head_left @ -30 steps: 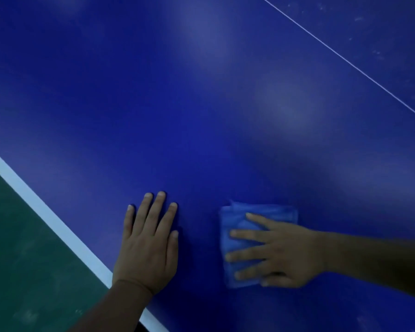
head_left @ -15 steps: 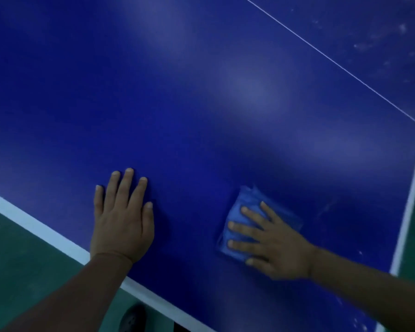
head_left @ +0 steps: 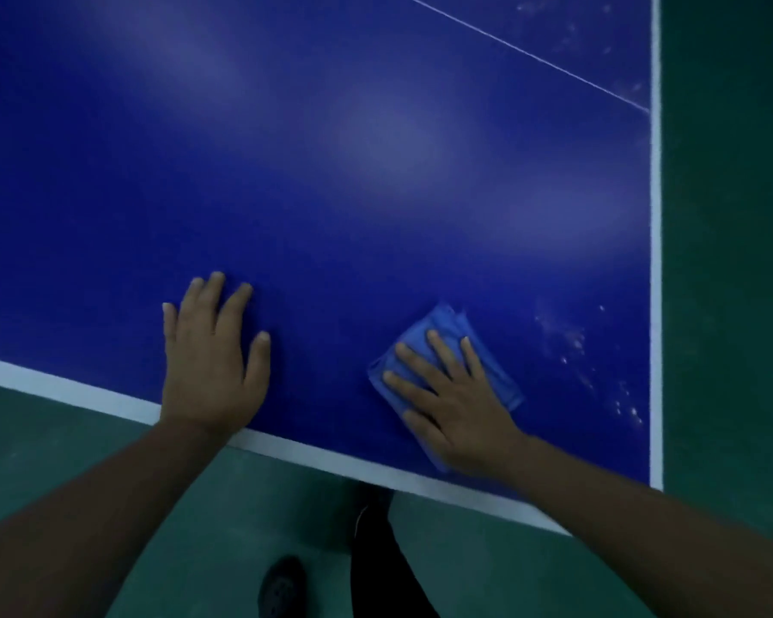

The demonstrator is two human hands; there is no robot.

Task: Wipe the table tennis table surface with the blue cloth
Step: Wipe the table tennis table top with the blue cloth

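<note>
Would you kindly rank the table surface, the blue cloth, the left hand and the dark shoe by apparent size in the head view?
1. Table surface, by far the largest.
2. Left hand.
3. Blue cloth, partly covered by the right hand, so its place below the left hand is unsure.
4. Dark shoe, smallest.

Deep blue table tennis table top [head_left: 331, 171], white-edged; lighter blue folded cloth [head_left: 447, 323]; dark green floor [head_left: 732, 260] at three o'clock.

The left hand [head_left: 213, 368] is lying flat on the tabletop [head_left: 376, 171] near its front edge. To its right, the right hand [head_left: 451, 403] is resting on the cloth [head_left: 451, 323], near the tabletop's front right corner.
</note>
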